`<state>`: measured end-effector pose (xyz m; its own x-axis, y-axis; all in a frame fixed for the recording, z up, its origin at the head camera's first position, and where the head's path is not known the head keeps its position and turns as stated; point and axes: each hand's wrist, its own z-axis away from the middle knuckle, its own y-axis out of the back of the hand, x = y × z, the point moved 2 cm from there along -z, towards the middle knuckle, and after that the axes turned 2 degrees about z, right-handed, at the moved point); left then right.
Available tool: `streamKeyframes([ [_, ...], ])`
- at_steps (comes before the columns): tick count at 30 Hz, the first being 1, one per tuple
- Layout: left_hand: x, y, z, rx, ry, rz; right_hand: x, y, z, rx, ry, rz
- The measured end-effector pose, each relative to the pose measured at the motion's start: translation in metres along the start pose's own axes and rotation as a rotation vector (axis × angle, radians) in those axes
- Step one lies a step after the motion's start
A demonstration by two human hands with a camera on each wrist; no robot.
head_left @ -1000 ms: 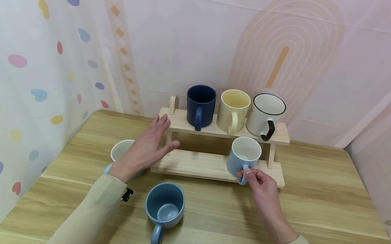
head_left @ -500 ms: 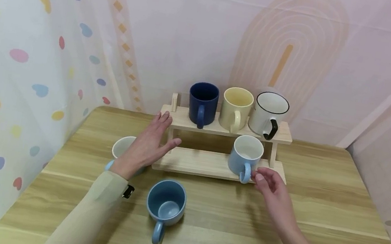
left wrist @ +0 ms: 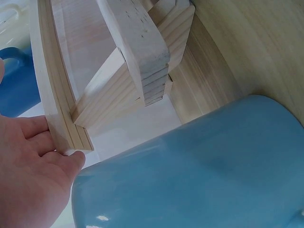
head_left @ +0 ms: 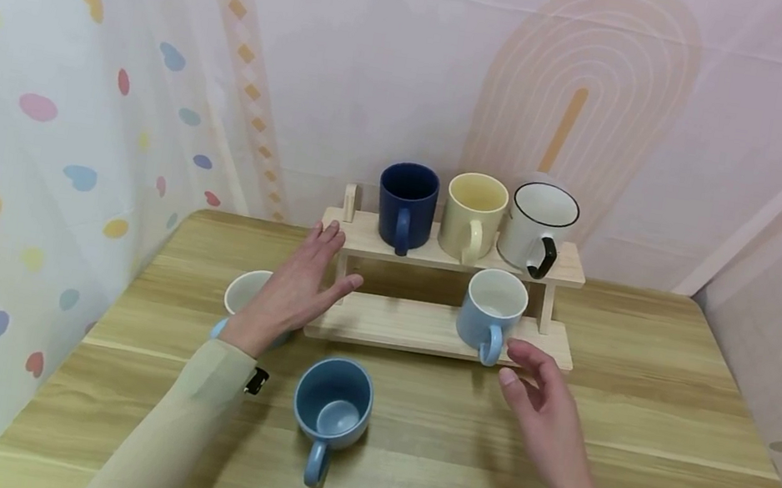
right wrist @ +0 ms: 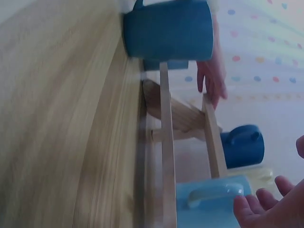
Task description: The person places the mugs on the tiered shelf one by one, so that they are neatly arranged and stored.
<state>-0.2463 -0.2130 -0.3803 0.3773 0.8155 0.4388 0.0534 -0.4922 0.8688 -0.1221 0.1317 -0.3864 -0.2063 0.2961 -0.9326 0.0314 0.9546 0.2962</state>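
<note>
My left hand [head_left: 288,292] touches the left end of the wooden two-tier rack [head_left: 387,323]. In the left wrist view its fingertips meet the end of the upper board. My right hand [head_left: 550,420] holds nothing, just right of a light blue mug [head_left: 481,321]; a small gap parts its loosely bent fingers from the handle. That mug stands upright on the lower board's right part, handle toward me. On the upper board, left to right, stand a navy mug [head_left: 406,212], a pale yellow mug [head_left: 465,226] and a white mug [head_left: 525,230] with black rim and handle.
A grey-blue mug [head_left: 337,405] stands on the wooden table [head_left: 423,485] in front of the rack. Left of the rack, another mug [head_left: 246,290] with a white inside is partly hidden by my left hand. Patterned curtains [head_left: 357,62] hang behind and at the sides.
My right hand has let go of the light blue mug's handle and drawn back to the right. The mug stays on the lower board. My left hand keeps its place on the rack.
</note>
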Motion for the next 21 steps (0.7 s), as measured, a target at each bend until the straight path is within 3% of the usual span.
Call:
streamKeyframes([
  [4, 0.001, 0.000, 0.000, -0.006, 0.010, -0.004, -0.003, -0.006, 0.007, -0.047, 0.044, -0.045],
  [8, 0.002, 0.001, 0.000, -0.013, 0.017, -0.008, -0.004, -0.015, 0.013, -0.141, 0.071, -0.009],
  [14, 0.002, 0.002, -0.001, -0.004, 0.011, -0.008, -0.002, -0.032, 0.020, -0.362, 0.072, 0.047],
  [21, 0.001, 0.001, 0.000, -0.013, 0.013, -0.011, 0.001, -0.053, 0.023, -0.604, 0.054, -0.022],
])
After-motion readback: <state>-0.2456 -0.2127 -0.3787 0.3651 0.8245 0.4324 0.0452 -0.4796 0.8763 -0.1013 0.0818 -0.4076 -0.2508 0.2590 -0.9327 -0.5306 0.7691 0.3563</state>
